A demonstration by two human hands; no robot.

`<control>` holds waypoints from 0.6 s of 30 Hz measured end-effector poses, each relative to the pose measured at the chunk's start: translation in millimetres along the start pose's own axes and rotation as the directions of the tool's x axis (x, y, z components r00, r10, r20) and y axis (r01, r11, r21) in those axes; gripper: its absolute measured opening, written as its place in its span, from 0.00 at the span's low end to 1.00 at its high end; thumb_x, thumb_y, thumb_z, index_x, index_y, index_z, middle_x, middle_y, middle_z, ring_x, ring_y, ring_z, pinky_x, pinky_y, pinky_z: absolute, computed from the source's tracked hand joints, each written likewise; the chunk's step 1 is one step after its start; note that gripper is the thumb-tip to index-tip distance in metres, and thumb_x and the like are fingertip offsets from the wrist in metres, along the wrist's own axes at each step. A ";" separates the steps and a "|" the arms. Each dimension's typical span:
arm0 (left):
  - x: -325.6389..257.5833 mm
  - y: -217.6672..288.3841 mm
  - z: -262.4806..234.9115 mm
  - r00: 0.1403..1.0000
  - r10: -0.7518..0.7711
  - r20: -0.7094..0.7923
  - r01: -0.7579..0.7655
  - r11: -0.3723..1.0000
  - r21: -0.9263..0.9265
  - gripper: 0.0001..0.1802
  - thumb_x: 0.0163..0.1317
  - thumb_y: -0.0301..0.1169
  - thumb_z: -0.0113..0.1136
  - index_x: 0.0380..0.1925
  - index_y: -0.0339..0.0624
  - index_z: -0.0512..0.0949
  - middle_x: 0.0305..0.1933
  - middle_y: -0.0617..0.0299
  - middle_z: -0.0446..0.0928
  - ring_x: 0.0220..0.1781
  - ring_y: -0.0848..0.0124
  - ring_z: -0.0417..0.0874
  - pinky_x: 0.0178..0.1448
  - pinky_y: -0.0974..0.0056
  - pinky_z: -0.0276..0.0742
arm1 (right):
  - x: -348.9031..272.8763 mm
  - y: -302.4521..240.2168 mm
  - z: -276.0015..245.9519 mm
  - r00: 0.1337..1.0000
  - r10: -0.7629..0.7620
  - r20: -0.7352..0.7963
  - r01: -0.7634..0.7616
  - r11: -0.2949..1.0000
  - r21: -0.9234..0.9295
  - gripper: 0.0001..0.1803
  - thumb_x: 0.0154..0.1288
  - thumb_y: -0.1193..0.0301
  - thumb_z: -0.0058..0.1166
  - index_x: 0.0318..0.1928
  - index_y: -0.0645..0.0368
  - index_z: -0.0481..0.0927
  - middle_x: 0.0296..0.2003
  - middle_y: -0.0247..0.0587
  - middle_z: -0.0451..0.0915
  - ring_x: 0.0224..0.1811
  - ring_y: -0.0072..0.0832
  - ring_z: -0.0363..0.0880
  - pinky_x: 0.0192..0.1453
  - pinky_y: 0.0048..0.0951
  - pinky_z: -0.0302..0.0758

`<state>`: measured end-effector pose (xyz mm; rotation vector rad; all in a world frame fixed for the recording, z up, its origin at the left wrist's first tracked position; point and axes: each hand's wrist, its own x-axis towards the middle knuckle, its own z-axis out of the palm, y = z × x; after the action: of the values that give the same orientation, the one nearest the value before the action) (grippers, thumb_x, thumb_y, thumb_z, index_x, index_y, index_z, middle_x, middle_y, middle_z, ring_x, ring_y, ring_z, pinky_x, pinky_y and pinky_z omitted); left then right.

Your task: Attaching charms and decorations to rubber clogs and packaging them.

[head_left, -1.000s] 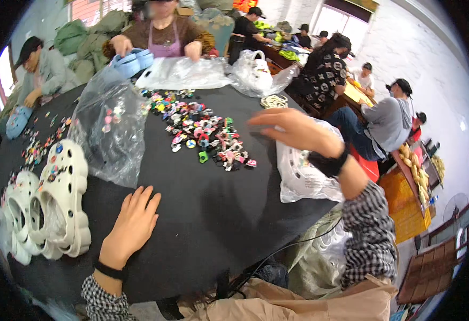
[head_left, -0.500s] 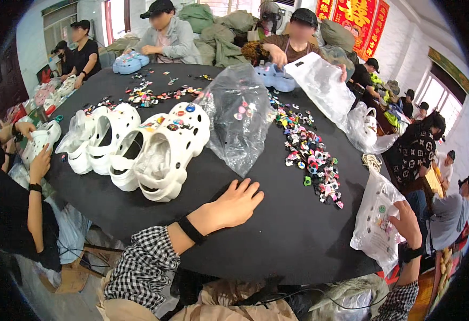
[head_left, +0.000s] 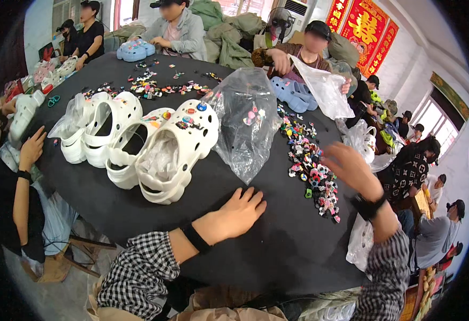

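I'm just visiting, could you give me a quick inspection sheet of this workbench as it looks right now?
Surface: round black table, crowded.
Job's things: strip of small colourful shoe charms; white clogs in a row, some with charms on.
Clutter: clear plastic bag holding a few charms; blue clogs.
Hands: left hand flat on the table, holding nothing; right hand blurred, over the charms.
Cables: nothing seen.
Surroundings: other people seated around the table; red wall hanging.
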<state>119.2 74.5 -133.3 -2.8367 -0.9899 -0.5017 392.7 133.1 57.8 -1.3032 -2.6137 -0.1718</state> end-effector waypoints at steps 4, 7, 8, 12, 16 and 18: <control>-5.9 10.6 -6.6 0.998 -0.046 0.034 0.044 0.998 0.047 0.28 0.64 0.30 0.52 0.64 0.34 0.70 0.69 0.40 0.67 0.72 0.43 0.66 0.71 0.39 0.64 | 139.1 -3.9 54.7 0.993 -0.035 -0.109 0.048 0.992 0.115 0.15 0.70 0.62 0.51 0.40 0.63 0.82 0.40 0.53 0.83 0.44 0.55 0.81 0.50 0.49 0.77; 4.2 17.2 -5.0 0.988 -0.041 0.147 0.033 0.998 0.050 0.29 0.68 0.33 0.48 0.68 0.34 0.65 0.73 0.41 0.61 0.75 0.41 0.60 0.72 0.36 0.62 | 203.7 13.9 101.4 0.978 0.005 -0.208 0.019 0.993 0.114 0.19 0.70 0.58 0.50 0.48 0.62 0.80 0.44 0.58 0.83 0.47 0.57 0.81 0.53 0.50 0.77; 5.6 18.5 -5.7 0.984 -0.046 0.172 0.040 0.998 0.038 0.29 0.69 0.33 0.48 0.68 0.34 0.65 0.73 0.41 0.60 0.75 0.41 0.59 0.72 0.36 0.62 | 220.9 17.0 116.7 0.980 0.012 -0.201 0.004 0.997 0.081 0.21 0.70 0.57 0.50 0.51 0.61 0.79 0.45 0.60 0.83 0.49 0.58 0.81 0.54 0.51 0.77; -1.1 20.4 -7.7 0.986 -0.049 0.157 0.047 0.999 0.015 0.28 0.71 0.33 0.47 0.68 0.33 0.65 0.72 0.38 0.60 0.75 0.39 0.60 0.72 0.36 0.62 | 252.6 -5.2 145.0 0.942 0.336 0.003 -0.336 0.941 -0.034 0.27 0.67 0.49 0.52 0.54 0.58 0.79 0.44 0.56 0.84 0.53 0.51 0.82 0.54 0.56 0.74; -1.1 16.9 -17.1 0.972 -0.046 0.229 0.043 0.999 0.018 0.29 0.71 0.34 0.47 0.70 0.33 0.63 0.75 0.37 0.57 0.75 0.39 0.59 0.73 0.36 0.61 | 254.8 10.4 159.3 0.933 0.337 -0.128 -0.317 0.936 0.156 0.22 0.67 0.50 0.53 0.46 0.55 0.83 0.41 0.54 0.85 0.49 0.52 0.83 0.52 0.54 0.75; 0.2 15.5 -14.9 0.973 -0.048 0.224 0.045 0.999 0.016 0.29 0.71 0.33 0.48 0.70 0.34 0.63 0.75 0.39 0.57 0.75 0.41 0.60 0.73 0.37 0.61 | 248.3 21.4 158.6 0.876 0.346 -0.337 -0.277 0.931 0.238 0.20 0.67 0.51 0.54 0.40 0.55 0.85 0.37 0.54 0.85 0.45 0.53 0.84 0.51 0.53 0.76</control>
<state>124.8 59.6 -118.9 -2.9140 -1.0928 -0.1805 242.4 369.7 -35.4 -1.4429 -2.0202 -0.1098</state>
